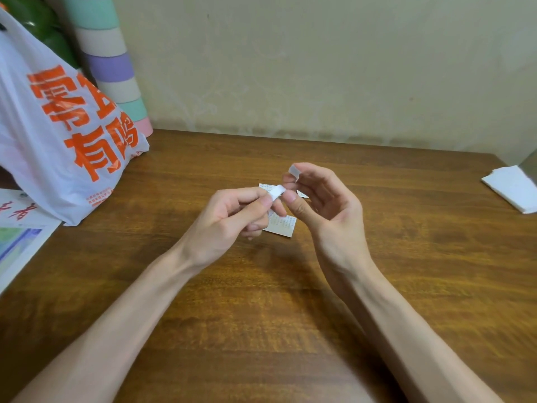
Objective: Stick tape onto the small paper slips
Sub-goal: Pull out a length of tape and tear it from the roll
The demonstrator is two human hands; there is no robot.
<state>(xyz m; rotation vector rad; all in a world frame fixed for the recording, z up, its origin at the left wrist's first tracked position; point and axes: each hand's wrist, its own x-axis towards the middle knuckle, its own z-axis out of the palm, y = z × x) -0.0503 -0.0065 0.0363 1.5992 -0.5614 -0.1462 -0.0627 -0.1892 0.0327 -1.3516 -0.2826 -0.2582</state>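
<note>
A short strip of white tape [276, 192] is held in the air between my two hands, over the middle of the wooden table [203, 286]. My left hand [232, 216] pinches its near end between thumb and forefinger. My right hand [322, 199] pinches the other end, whose tip [294, 171] sticks up above the fingers. Small printed paper slips lie flat on the table just under and behind the hands: one [283, 225] below my left fingers, another [266, 187] partly hidden behind them.
A white plastic bag with orange lettering [58, 135] stands at the back left, beside a tall pastel-striped roll [113, 65]. Printed papers [17, 237] lie at the left edge. A white folded sheet stack [514, 187] sits at the right edge. A wall runs behind the table.
</note>
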